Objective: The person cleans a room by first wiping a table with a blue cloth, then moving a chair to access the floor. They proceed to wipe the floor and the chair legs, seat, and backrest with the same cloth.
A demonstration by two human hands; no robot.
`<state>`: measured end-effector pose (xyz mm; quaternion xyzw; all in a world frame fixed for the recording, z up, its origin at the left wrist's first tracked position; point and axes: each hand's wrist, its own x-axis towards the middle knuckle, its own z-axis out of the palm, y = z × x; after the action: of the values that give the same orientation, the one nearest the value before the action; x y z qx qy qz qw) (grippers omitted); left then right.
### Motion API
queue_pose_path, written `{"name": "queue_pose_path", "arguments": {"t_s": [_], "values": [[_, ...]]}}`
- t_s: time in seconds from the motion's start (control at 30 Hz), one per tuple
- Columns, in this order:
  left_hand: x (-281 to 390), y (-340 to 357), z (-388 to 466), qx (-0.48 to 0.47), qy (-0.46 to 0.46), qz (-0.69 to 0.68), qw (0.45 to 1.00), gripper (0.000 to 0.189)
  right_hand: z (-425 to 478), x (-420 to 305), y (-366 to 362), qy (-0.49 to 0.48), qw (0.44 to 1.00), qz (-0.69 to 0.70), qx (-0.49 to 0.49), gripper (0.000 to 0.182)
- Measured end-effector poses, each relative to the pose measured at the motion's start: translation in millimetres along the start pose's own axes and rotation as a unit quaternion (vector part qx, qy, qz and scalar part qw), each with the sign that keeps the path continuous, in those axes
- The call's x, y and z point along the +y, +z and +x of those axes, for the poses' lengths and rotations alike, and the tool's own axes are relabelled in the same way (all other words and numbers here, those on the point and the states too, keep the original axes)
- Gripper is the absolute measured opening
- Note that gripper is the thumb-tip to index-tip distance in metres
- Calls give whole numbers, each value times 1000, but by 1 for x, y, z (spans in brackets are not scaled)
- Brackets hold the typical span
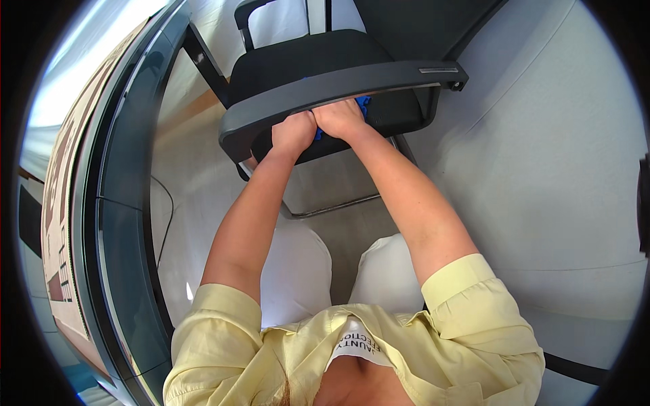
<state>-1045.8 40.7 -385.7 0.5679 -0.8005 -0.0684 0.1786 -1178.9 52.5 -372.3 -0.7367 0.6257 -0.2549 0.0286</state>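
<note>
A black office chair stands side-on before me, its padded seat (pixel 304 63) beyond and below the near armrest (pixel 345 83). Both hands reach under that armrest, close together over the seat. My left hand (pixel 295 133) is curled into a fist against a blue cloth (pixel 363 105). Touching it on the right, my right hand (pixel 339 117) bends over the same cloth. Bits of blue show beside the right hand, below the left hand and just past the armrest. The armrest hides most of the fingertips and the middle of the cloth.
A dark glass-topped table edge (pixel 124 213) runs along my left, with a printed board or box (pixel 63 203) on it. A thin black cable (pixel 167 218) lies on the floor. The chair's backrest (pixel 421 25) rises at the upper right. White sheeting (pixel 548 167) hangs at right.
</note>
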Motion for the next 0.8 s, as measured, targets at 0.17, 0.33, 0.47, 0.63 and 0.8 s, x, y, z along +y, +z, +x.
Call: {"name": "queue_pose_path", "arguments": {"t_s": [0.17,0.33,0.47,0.63,0.8], "values": [[-15,11,2,69,8,-37,997,30,-2,-5,-2,-47,998,-35,0,37],[3,4,-9,77,19,-65,995,29,-15,22,21,-107,987,-52,112,31],[-6,5,-22,111,62,-79,989,31,-33,12,18,-99,988,-32,113,31],[-13,15,-41,217,171,-55,960,31,-62,4,27,-83,977,-50,192,34],[-11,23,-66,237,173,-71,953,28,-90,-4,24,-73,974,-40,212,31]]}}
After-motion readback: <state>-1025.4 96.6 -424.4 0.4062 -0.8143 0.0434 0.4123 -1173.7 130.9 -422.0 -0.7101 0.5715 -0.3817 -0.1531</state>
